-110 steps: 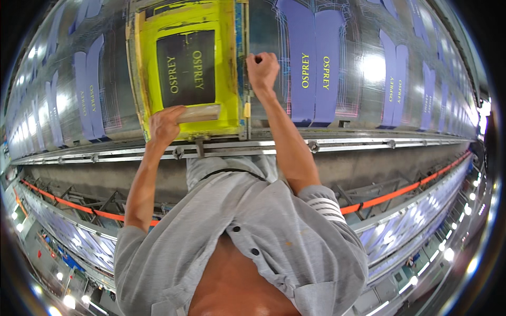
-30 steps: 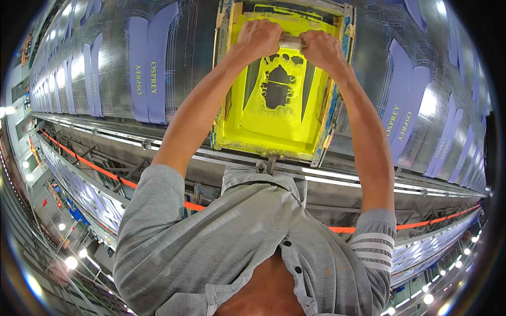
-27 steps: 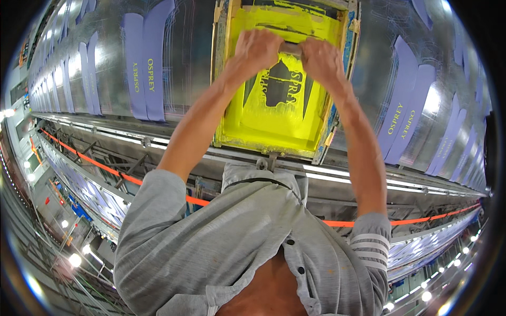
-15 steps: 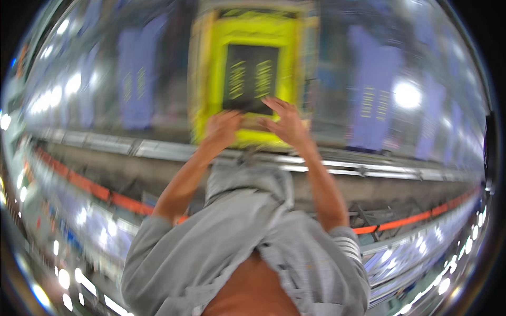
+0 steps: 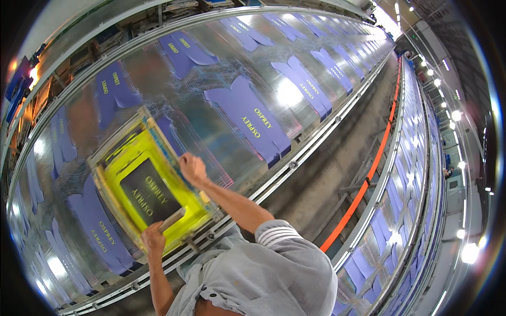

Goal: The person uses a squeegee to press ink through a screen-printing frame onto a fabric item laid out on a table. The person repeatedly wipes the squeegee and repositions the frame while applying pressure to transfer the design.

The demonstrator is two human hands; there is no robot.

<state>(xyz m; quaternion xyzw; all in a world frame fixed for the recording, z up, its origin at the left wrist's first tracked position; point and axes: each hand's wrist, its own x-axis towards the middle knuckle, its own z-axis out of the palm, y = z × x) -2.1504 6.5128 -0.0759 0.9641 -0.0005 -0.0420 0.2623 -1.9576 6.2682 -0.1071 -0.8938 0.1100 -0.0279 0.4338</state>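
Observation:
A screen-printing frame with bright yellow ink around a dark printing area lies tilted in view on the long metal table. My left hand is closed on the end of a squeegee, which rests along the frame's near inner edge. My right hand is closed on the frame's right side, near its middle. Purple cut fabric panels with yellow lettering lie on the table beside the frame, and another lies just to its left.
Rows of purple panels run far along the table. A metal rail edges it nearest me. Beyond a walkway on the right are an orange bar and a second table with purple panels. Stacked racks stand beyond the far edge.
The view has swung round along the table. My right hand has left the squeegee for the frame's right side; my left hand keeps the squeegee at the near edge.

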